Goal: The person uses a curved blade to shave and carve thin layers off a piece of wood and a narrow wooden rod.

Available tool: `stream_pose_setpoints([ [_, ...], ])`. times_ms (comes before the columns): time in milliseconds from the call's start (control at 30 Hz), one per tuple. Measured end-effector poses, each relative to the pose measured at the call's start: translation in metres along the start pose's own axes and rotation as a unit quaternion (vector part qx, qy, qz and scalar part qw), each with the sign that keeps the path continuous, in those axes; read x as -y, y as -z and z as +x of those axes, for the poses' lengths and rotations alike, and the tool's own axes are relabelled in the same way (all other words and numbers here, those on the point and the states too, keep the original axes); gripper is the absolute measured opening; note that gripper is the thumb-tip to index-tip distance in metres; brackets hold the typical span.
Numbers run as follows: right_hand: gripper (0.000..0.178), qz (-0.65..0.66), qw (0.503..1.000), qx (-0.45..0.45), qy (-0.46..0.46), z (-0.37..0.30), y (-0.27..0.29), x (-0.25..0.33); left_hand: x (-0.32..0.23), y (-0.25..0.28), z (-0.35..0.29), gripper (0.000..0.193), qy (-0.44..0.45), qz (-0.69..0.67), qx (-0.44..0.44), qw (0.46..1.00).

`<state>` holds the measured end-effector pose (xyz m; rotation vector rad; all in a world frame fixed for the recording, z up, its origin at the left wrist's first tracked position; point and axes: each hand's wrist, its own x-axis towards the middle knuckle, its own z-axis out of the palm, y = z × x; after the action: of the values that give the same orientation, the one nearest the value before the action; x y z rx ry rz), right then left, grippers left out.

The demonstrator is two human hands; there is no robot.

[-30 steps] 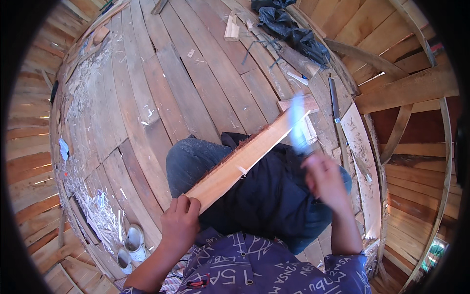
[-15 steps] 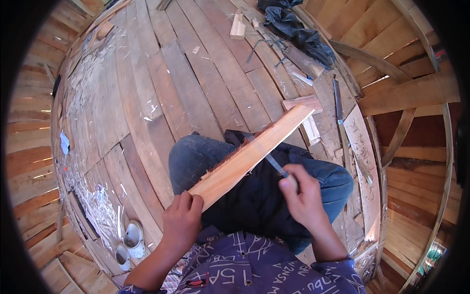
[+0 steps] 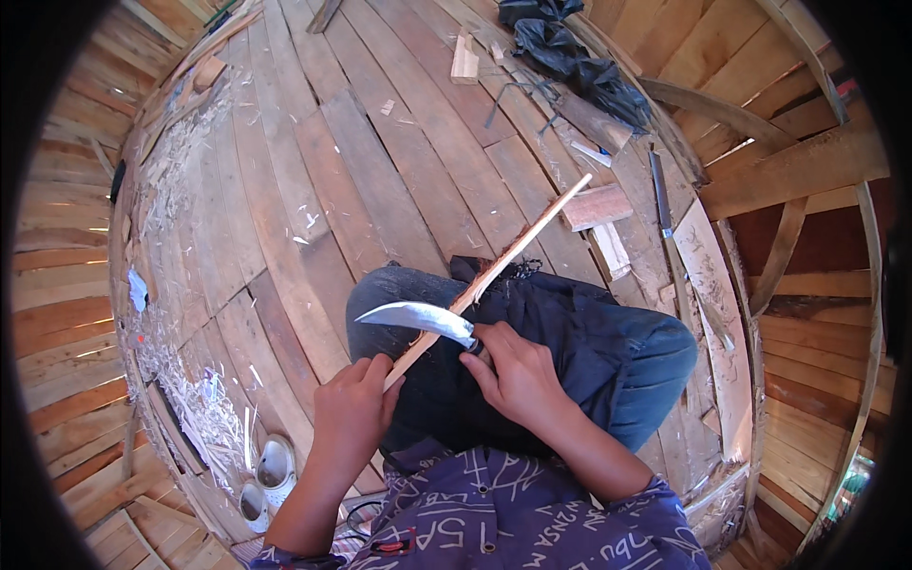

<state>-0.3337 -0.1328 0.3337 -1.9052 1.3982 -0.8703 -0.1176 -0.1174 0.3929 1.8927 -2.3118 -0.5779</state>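
Observation:
My left hand point(image 3: 350, 407) is closed around the near end of a wooden board point(image 3: 513, 251), now seen edge-on, with reddish bark along one side. The board slants away to the far right over my lap. In my right hand point(image 3: 513, 369) is a curved knife point(image 3: 415, 316), its handle mostly hidden in the closed fingers. The wide blade lies across the board a little beyond my left hand, its tip pointing left. Whether the blade touches the wood I cannot tell.
Wood blocks point(image 3: 598, 207) lie beyond my right knee, near a long dark-bladed tool point(image 3: 658, 190). A pale plank point(image 3: 711, 323) runs along the right wall. Black plastic point(image 3: 591, 76) is heaped at the far right. White clogs point(image 3: 275, 462) and wood shavings point(image 3: 204, 404) are at the left.
The board has turned from its broad face to its narrow edge. My right hand has moved left, bringing the knife blade from below the board to across it.

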Motion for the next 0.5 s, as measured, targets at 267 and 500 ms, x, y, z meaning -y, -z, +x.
stream_pose_setpoints([
  [267,0.032,-0.179,0.974,-0.096,0.098,0.028,0.008,-0.041,0.008,0.007,0.002,0.024,0.013,-0.03,0.019,0.999],
  [500,0.034,-0.219,0.961,-0.136,0.102,0.034,0.006,-0.044,0.009,0.007,0.007,0.032,0.034,-0.103,0.061,0.992],
])
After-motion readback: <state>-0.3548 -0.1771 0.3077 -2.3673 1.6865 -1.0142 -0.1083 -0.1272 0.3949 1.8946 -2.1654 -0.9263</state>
